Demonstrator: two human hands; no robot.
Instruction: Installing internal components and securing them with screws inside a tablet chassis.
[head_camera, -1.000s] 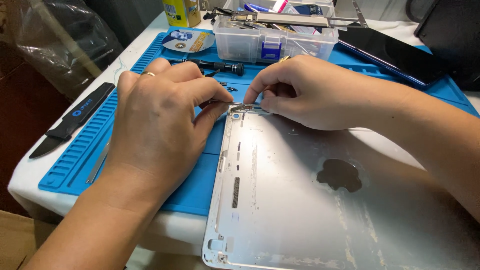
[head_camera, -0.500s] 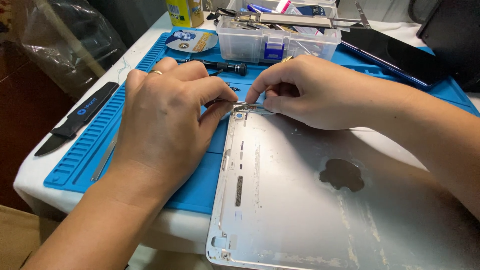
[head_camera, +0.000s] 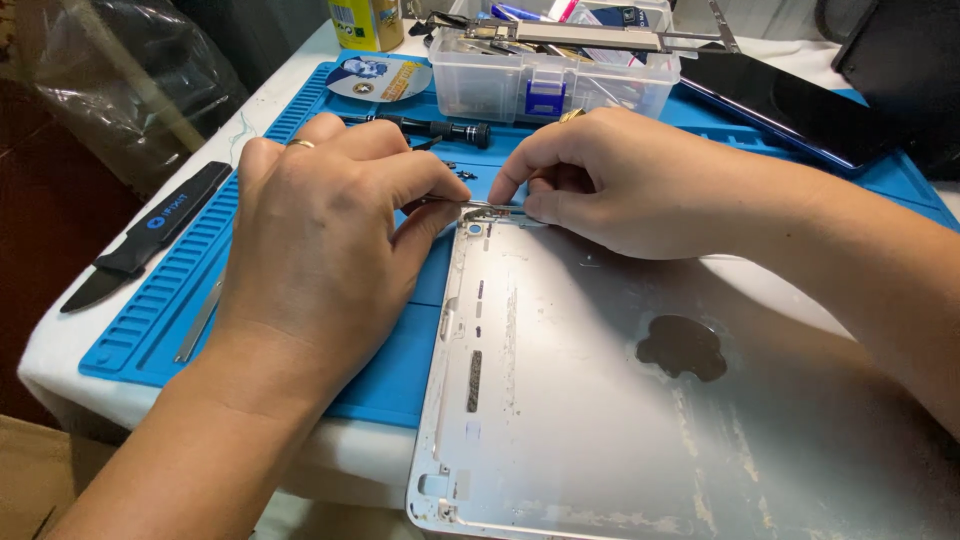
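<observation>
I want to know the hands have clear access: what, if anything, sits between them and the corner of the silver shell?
Nothing visible. The left hand and right hand both already rest at the top corner of the silver shell, pinching a thin metal tool there.

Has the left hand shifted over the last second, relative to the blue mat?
No. The left hand stays pinched at the top corner of the silver tablet shell, over the same ribs of the blue mat; only the camera drifted.

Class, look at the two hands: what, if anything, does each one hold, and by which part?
The left hand pinches thin metal tweezers near their back end. The right hand presses fingertips on the silver tablet shell's top edge; whether it grips anything cannot be told.
</observation>
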